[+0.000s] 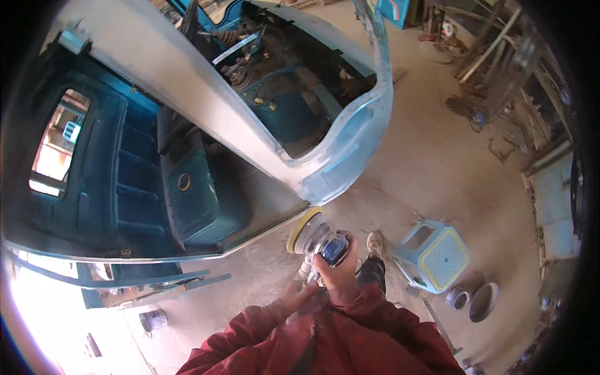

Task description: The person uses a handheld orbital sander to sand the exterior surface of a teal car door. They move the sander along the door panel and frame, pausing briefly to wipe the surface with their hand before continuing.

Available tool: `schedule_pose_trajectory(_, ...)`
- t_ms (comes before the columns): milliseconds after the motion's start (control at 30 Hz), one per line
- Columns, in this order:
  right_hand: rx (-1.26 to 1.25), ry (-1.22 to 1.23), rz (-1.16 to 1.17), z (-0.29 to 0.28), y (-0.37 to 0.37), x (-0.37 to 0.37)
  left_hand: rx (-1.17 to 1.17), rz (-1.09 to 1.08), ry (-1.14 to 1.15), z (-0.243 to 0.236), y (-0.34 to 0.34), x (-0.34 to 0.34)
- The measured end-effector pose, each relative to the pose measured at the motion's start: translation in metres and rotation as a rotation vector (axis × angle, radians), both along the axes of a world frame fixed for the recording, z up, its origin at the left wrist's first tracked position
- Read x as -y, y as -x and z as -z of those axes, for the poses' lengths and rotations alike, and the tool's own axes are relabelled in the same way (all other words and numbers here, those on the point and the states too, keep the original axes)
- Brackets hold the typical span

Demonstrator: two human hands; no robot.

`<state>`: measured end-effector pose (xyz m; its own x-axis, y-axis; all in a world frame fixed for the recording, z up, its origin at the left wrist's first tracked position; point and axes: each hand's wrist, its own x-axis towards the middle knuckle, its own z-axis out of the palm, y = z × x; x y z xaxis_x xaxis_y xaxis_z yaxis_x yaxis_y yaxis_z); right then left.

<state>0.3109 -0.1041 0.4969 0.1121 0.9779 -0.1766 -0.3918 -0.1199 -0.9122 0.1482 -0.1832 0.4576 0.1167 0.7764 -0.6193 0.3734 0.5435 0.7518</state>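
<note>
Head view, looking down, read from left to right. At the far left the blue cab interior of a stripped vehicle body (187, 125) is seen, with a bright window opening. A pale, sanded pillar (206, 94) runs diagonally from upper left down to a rounded blue corner panel (347, 159). Just below that corner a round sander (319, 240) with a yellow-edged pad is held, its disc turned toward the lower edge of the body; whether the pad touches the metal cannot be told.

The left hand (299, 292) is seen below the tool, fingers curled near its lower end; whether it grips cannot be told. The right hand (336, 270) is closed around the sander's body from behind. Red sleeves (325, 337) fill the lower middle.

To the right, on the dusty floor (437, 156), a light blue plastic stool (434, 255) lies tipped, with a small tin (456, 297) and a round bowl (483, 302) beside it.

For an even finish, the pad would best be kept flat to the panel, pressure light, and both hands steady on the tool.
</note>
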Motion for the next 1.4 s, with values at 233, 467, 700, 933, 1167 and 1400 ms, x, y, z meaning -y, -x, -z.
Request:
schedule_pose_trajectory(233, 0.06, 0.023, -0.226, 0.0, -0.039, -0.074, -0.256, -0.215, -0.042, -0.037, -0.077, -0.045)
schedule_pose_trajectory(467, 0.025, -0.082, -0.362, -0.054, -0.041, -0.119, -0.223, -0.393, -0.08, -0.067, -0.107, -0.062)
schedule_pose_trajectory(700, 0.091, -0.442, -0.33, -0.101, -0.03, -0.118, -0.012, -0.549, -0.126, -0.085, -0.098, -0.05)
schedule_pose_trajectory(933, -0.135, -0.542, -0.353, -0.154, -0.023, -0.126, 0.009, -0.515, -0.465, -0.104, -0.095, -0.02)
schedule_pose_trajectory(1167, -0.055, -0.813, -0.448, -0.199, -0.016, -0.164, -0.029, -0.812, -0.61, -0.125, -0.125, -0.058)
schedule_pose_trajectory(1400, -0.035, -0.809, -0.489, -0.239, -0.02, -0.204, -0.158, -0.982, -0.788, -0.146, -0.161, -0.111)
